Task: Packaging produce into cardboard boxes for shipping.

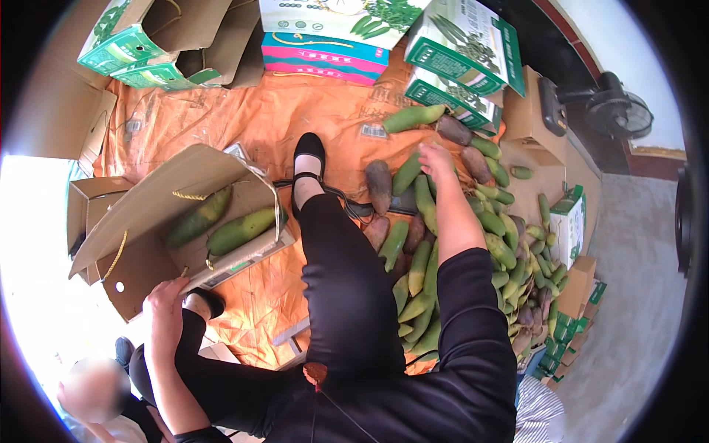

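My left hand (164,306) is closed on the near rim of an open cardboard box (140,269), with a thumb over the edge. Inside that box lie two large green radishes (247,230), side by side. My right hand (437,162) reaches over a big pile of radishes, its fingers bent around the upper end of a green radish (407,174). Part of that grip is hidden by the hand itself. Beside it rests a purplish radish (379,186), and another long green one (425,203) lies under my wrist.
Orange sheeting (244,118) covers the floor. Green-and-white cartons (465,44) and a pink-and-blue box (325,59) stand at the far side. Open cartons (170,44) sit far left. A black fan (619,111) is at far right. Another person (96,391) is at lower left.
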`<state>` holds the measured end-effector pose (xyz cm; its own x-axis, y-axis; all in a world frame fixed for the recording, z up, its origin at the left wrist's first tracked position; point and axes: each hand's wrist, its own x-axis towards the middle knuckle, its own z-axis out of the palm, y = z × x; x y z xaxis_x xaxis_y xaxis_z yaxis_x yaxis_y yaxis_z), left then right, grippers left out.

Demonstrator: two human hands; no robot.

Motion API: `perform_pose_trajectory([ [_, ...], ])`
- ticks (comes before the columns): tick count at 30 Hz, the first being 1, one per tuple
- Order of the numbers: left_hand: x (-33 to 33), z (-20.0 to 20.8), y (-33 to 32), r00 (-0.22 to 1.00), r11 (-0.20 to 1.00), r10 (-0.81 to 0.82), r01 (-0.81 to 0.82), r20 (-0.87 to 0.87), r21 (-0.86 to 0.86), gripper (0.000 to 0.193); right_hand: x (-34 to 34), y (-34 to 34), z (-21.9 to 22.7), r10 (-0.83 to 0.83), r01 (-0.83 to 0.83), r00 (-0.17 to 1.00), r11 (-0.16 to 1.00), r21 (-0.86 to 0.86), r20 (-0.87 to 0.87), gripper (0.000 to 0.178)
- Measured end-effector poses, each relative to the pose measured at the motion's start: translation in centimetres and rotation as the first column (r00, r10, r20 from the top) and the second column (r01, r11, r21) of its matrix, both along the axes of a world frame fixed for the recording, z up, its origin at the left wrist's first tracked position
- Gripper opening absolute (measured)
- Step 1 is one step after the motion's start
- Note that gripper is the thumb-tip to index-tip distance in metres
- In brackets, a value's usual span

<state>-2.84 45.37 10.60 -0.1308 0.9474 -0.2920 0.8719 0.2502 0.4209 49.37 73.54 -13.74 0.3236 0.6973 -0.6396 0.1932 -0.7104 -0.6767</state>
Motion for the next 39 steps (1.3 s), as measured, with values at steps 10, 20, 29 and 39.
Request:
perform_pose_trajectory([
  [10, 0.8, 1.2, 2.4, 0.992, 0.980, 0.122, -0.115, 0.033, -0.164, 0.029, -1.4, 10.7, -8.4, -0.490, 0.489, 0.871, 0.871, -0.053, -0.025, 0.058],
  [20, 0.5, 0.7, 3.3, 0.997, 0.979, 0.065, -0.053, 0.052, -0.196, 0.032, -2.2, 12.2, -12.2, -0.579, 0.579, 0.815, 0.815, 0.003, 0.013, 0.053],
  [29, 0.1, 1.0, 1.9, 0.997, 0.985, 0.073, -0.069, 0.019, -0.159, 0.028, -4.2, 3.7, -4.8, -0.363, 0.305, 0.731, 0.931, -0.200, -0.578, 0.048],
  [39, 0.4, 0.5, 1.1, 0.995, 0.998, 0.013, -0.006, 0.100, -0.070, 0.023, -14.4, -3.5, 21.7, 0.670, -0.377, 0.670, 0.678, 0.631, -0.319, 0.076],
])
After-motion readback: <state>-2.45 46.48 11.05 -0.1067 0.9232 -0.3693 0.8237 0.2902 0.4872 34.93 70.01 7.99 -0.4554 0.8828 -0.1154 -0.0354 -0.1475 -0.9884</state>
